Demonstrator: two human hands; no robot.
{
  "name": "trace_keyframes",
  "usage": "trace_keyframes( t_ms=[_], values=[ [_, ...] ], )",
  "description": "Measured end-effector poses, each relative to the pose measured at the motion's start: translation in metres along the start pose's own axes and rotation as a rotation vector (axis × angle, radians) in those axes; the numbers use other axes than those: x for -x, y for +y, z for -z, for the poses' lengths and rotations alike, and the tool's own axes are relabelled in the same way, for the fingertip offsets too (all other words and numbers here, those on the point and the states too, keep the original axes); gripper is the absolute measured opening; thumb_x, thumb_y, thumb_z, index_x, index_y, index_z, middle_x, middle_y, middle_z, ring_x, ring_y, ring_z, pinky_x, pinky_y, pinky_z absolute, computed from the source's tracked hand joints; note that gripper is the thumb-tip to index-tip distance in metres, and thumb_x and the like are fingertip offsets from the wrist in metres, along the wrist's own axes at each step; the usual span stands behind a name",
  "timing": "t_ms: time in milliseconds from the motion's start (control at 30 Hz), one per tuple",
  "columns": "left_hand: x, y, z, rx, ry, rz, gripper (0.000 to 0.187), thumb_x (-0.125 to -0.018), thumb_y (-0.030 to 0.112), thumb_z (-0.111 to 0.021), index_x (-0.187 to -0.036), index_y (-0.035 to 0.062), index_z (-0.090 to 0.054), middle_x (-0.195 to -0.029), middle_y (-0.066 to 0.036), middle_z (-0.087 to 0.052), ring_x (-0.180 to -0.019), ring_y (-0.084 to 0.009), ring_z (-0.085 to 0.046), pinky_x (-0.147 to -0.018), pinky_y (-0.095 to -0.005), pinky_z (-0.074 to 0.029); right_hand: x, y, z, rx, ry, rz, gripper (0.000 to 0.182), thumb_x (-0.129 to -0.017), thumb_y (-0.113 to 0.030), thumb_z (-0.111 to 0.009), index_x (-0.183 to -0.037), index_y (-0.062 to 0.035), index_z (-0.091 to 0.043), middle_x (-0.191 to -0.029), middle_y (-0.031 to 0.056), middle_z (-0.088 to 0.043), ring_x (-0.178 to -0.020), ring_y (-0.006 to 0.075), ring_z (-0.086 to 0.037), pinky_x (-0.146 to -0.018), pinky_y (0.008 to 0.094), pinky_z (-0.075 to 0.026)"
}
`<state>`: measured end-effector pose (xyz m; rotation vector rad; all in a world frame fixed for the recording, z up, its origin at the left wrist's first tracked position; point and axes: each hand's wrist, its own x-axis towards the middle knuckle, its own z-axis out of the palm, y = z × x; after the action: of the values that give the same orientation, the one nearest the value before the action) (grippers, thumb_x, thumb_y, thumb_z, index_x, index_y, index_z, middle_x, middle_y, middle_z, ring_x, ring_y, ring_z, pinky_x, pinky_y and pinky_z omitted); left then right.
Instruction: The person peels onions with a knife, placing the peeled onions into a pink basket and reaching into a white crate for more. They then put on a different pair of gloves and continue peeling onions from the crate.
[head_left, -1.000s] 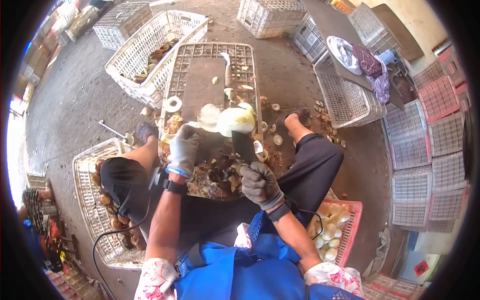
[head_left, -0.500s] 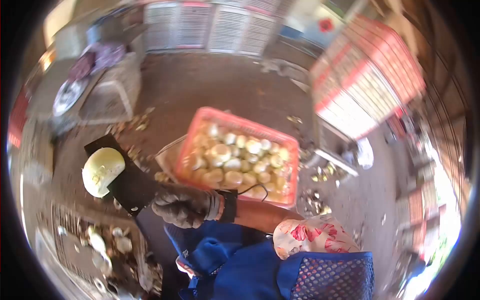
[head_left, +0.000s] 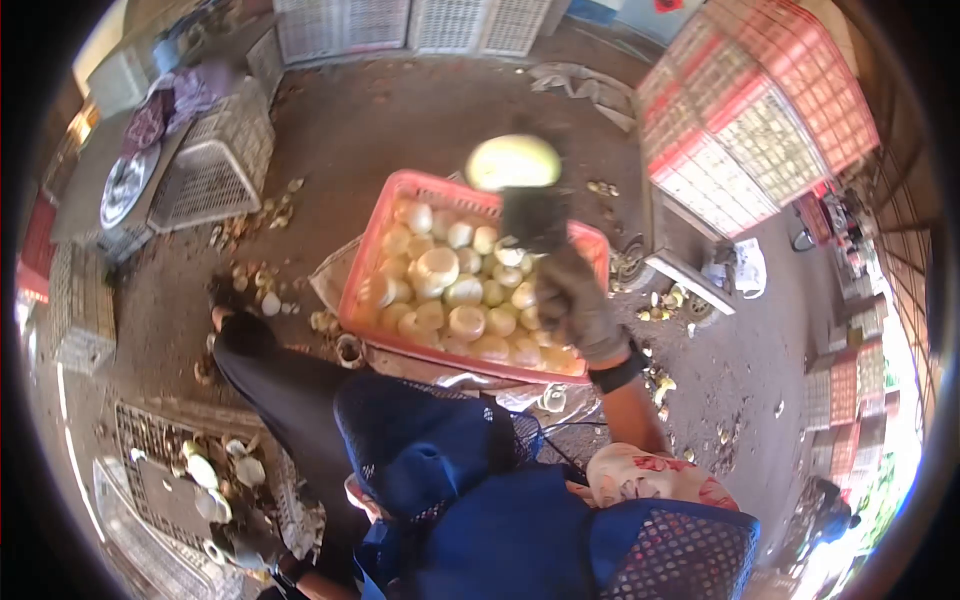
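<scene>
Floor spreads beyond the crate (right hand grips blurred blade).

text: none readable | labels, brands: none readable | numbers: none readable | signs: none readable

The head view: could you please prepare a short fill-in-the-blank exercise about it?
1. The left hand and the right hand are both wearing ____.
2. The dark blade, next to the large pale piece, is in the ____ hand.
3. The person's mesh-panelled garment is coloured ____.

Missing words: gloves; right; blue.
</scene>
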<state>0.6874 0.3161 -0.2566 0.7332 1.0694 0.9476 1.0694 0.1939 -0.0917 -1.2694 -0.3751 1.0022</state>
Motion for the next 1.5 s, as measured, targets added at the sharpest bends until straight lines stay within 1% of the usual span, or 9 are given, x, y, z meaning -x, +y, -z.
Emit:
trace_keyframes(
  t_ms=[600, 800, 833, 933, 1133, 1267, 1400, 1433, 1500],
  values=[
    [0.033, 0.085, 0.128, 0.521, 0.115, -0.278, 0.068, -0.100, 0.057, -0.035, -0.143, 0.0036, -0.036, -0.146, -0.017, -0.040, -0.135, -0.0280, -0.038, -0.115, -0.0455, -0.027, 0.004, 0.018, 0.023, 0.827, 0.326, 0.119, 0.022, -0.096, -0.018, -0.055, -0.116, -0.0082, -0.059, -0.062, -0.0041, -0.049, -0.047, 0.0062, -0.046, -0.040, 0.0251, -0.037],
    [0.095, 0.115, 0.137, 1.474, -0.292, -0.389, 0.075, -0.101, 0.062, -0.031, -0.148, 0.0032, -0.032, -0.152, -0.018, -0.035, -0.141, -0.0293, -0.034, -0.119, -0.0467, -0.024, -0.057, 0.009, -0.109, 0.784, -0.464, 0.470, 0.041, -0.095, -0.001, -0.052, -0.135, -0.0017, -0.049, -0.093, 0.0033, -0.059, -0.070, 0.0101, -0.057, -0.059, 0.0221, -0.047],
    [0.091, 0.141, 0.105, 0.663, 0.068, -0.645, 0.084, -0.101, 0.065, -0.024, -0.157, 0.0030, -0.020, -0.162, -0.019, -0.022, -0.149, -0.0328, -0.024, -0.123, -0.0475, -0.017, -0.064, 0.011, -0.144, 0.786, -0.633, 0.641, 0.045, -0.094, 0.001, -0.052, -0.139, 0.0005, -0.047, -0.103, 0.0066, -0.060, -0.082, 0.0130, -0.061, -0.069, 0.0233, -0.050],
    [0.103, 0.173, 0.102, 0.811, 0.034, -0.800, 0.094, -0.095, 0.070, -0.037, -0.156, 0.0002, -0.020, -0.157, -0.020, -0.032, -0.146, -0.0341, -0.029, -0.122, -0.0471, -0.022, -0.043, 0.006, -0.275, 0.658, -1.150, 0.592, 0.061, -0.090, -0.002, -0.056, -0.148, 0.0052, -0.038, -0.138, 0.0205, -0.058, -0.131, 0.0243, -0.055, -0.106, 0.0305, -0.042],
    [0.094, 0.160, 0.095, 0.906, 0.197, -0.794, 0.102, -0.090, 0.074, -0.046, -0.154, -0.0013, -0.020, -0.152, -0.021, -0.038, -0.138, -0.0365, -0.041, -0.118, -0.0477, -0.031, -0.052, 0.138, -0.441, 1.056, -1.547, 0.949, 0.061, -0.089, -0.005, -0.062, -0.147, -0.0076, -0.045, -0.142, 0.0175, -0.055, -0.124, 0.0306, -0.060, -0.107, 0.0359, -0.047],
    [0.065, 0.154, 0.155, 0.977, 0.167, -0.655, 0.095, -0.093, 0.072, -0.044, -0.153, -0.0001, -0.026, -0.152, -0.020, -0.038, -0.137, -0.0354, -0.043, -0.118, -0.0477, -0.033, -0.055, 0.256, -0.485, 1.036, -1.679, 1.127, 0.054, -0.085, -0.011, -0.057, -0.138, -0.0042, -0.053, -0.090, 0.0153, -0.066, -0.080, 0.0317, -0.065, -0.073, 0.0459, -0.052],
    [0.036, 0.115, 0.212, 1.116, 0.072, -0.531, 0.086, -0.098, 0.070, -0.032, -0.154, 0.0040, -0.032, -0.152, -0.016, -0.042, -0.138, -0.0324, -0.040, -0.116, -0.0485, -0.031, -0.047, 0.275, -0.484, 1.344, -1.688, 1.366, 0.055, -0.084, -0.014, -0.060, -0.138, -0.0079, -0.052, -0.116, 0.0178, -0.062, -0.101, 0.0310, -0.062, -0.082, 0.0434, -0.053],
    [0.036, 0.134, 0.184, 1.157, 0.494, -0.377, 0.086, -0.097, 0.070, -0.035, -0.153, 0.0049, -0.033, -0.151, -0.015, -0.043, -0.138, -0.0326, -0.041, -0.116, -0.0487, -0.031, -0.054, 0.265, -0.482, 1.128, -1.746, 1.148, 0.052, -0.087, -0.017, -0.061, -0.138, -0.0087, -0.051, -0.124, 0.0148, -0.060, -0.108, 0.0317, -0.060, -0.087, 0.0436, -0.052],
    [0.038, 0.111, 0.204, 1.114, 0.226, -0.270, 0.082, -0.094, 0.070, -0.042, -0.144, 0.0060, -0.048, -0.139, -0.017, -0.054, -0.127, -0.0357, -0.050, -0.112, -0.0527, -0.033, -0.083, 0.269, -0.495, 0.966, -1.882, 0.930, 0.046, -0.094, -0.026, -0.059, -0.136, -0.0086, -0.054, -0.132, 0.0145, -0.058, -0.113, 0.0336, -0.060, -0.092, 0.0436, -0.053]
  ],
)
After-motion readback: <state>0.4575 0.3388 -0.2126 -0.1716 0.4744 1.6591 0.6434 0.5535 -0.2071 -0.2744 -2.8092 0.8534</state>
